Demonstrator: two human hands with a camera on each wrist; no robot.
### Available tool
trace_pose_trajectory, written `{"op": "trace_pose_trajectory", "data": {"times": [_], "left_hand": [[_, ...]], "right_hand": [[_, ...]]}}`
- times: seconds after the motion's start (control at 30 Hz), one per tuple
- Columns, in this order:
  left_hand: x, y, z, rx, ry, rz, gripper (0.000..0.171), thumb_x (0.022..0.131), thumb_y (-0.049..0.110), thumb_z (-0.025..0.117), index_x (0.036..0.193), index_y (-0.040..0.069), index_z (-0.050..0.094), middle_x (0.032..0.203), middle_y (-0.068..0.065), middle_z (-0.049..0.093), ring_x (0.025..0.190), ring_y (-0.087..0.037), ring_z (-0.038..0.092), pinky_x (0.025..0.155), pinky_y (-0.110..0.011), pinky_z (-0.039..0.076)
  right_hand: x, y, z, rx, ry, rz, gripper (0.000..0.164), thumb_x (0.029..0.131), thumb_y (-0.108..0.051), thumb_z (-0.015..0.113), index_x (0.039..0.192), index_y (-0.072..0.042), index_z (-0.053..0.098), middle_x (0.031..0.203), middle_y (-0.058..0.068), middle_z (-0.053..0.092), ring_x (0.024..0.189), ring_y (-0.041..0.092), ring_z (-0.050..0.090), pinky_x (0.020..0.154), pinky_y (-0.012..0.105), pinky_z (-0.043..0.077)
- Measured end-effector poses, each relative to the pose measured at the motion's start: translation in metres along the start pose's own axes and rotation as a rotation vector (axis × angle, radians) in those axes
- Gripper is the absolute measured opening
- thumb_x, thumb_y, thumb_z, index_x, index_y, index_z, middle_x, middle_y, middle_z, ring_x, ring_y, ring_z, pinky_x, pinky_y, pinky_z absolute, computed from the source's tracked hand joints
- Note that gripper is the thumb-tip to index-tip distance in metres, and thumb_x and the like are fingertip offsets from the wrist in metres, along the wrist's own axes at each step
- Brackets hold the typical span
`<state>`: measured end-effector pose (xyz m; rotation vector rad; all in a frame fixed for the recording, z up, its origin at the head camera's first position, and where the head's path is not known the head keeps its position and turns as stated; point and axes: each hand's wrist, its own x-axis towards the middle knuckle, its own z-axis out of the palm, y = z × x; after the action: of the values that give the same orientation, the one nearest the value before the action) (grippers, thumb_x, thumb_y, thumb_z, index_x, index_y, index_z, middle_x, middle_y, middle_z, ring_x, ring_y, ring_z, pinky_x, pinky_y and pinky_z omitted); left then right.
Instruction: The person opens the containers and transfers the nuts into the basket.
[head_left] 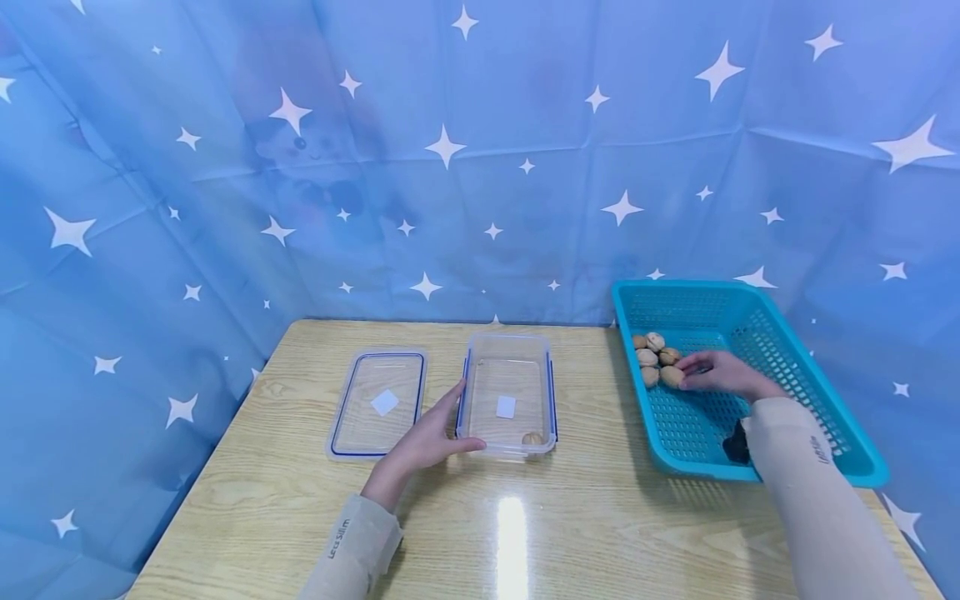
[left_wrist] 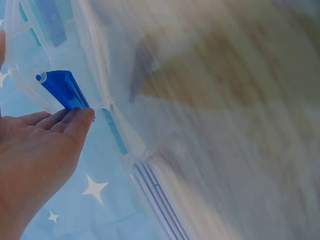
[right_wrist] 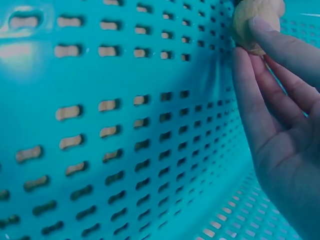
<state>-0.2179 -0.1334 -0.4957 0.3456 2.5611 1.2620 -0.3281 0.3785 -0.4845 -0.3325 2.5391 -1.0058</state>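
Note:
In the head view, a clear plastic container (head_left: 506,375) with blue side latches stands on the table, and one walnut (head_left: 532,438) lies inside its near right corner. My left hand (head_left: 429,437) rests against its left side, thumb by the near corner; the left wrist view shows straight fingers touching a blue latch (left_wrist: 65,90). Inside the turquoise basket (head_left: 772,333) on the right, my right hand (head_left: 723,375) pinches a walnut (right_wrist: 257,22) between thumb and fingers. Several other walnuts (head_left: 648,357) are grouped at the basket's left side.
The container's clear lid (head_left: 385,403), with a blue seal, lies flat left of the container. A black item (head_left: 737,443) shows beside the right cuff, partly hidden. A blue star-print curtain (head_left: 442,167) hangs behind the wooden table (head_left: 420,525).

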Motion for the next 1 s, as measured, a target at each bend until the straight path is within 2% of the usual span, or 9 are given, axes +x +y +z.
{"op": "trace_pose_trajectory", "data": {"times": [0.17,0.4,0.77,0.87,1.0], "left_hand": [[0.000,0.000,0.000,0.000,0.000,0.001,0.105,0.084,0.038,0.080,0.162,0.019,0.012,0.168,-0.011,0.017,0.153,-0.038,0.021,0.122,-0.058,0.024],[0.000,-0.002,0.001,-0.003,0.001,0.002,0.106,0.084,0.040,0.080,0.162,0.019,0.012,0.168,-0.010,0.016,0.153,-0.038,0.021,0.123,-0.059,0.024],[0.000,-0.001,0.000,-0.003,0.000,0.002,0.106,0.084,0.041,0.080,0.162,0.019,0.012,0.168,-0.010,0.016,0.153,-0.037,0.020,0.123,-0.059,0.023],[0.000,-0.001,0.000,-0.004,0.001,0.005,0.105,0.083,0.041,0.080,0.162,0.019,0.012,0.168,-0.010,0.016,0.153,-0.038,0.020,0.123,-0.059,0.023],[-0.001,-0.001,0.000,-0.003,0.002,0.004,0.105,0.083,0.041,0.079,0.162,0.019,0.013,0.168,-0.010,0.016,0.153,-0.038,0.020,0.123,-0.059,0.023]], "right_hand": [[0.004,0.005,0.001,-0.015,-0.009,0.008,0.044,0.096,-0.024,0.066,0.126,0.007,0.058,0.118,0.021,0.064,0.099,0.016,0.059,0.080,0.031,0.052],[0.005,0.005,0.003,0.005,-0.011,0.024,0.046,0.096,-0.023,0.066,0.128,0.008,0.056,0.121,0.023,0.063,0.101,0.016,0.059,0.081,0.030,0.053],[-0.002,-0.003,0.001,0.033,0.043,0.043,0.053,0.100,-0.027,0.061,0.139,0.007,0.049,0.131,0.029,0.056,0.112,0.031,0.060,0.087,0.039,0.055],[-0.005,-0.005,-0.001,0.049,0.068,0.039,0.055,0.100,-0.029,0.060,0.141,0.006,0.047,0.134,0.030,0.054,0.110,0.024,0.061,0.088,0.041,0.056],[-0.009,-0.009,-0.005,0.070,0.109,0.024,0.058,0.102,-0.032,0.057,0.145,0.005,0.043,0.139,0.030,0.050,0.102,0.000,0.059,0.093,0.047,0.056]]}}
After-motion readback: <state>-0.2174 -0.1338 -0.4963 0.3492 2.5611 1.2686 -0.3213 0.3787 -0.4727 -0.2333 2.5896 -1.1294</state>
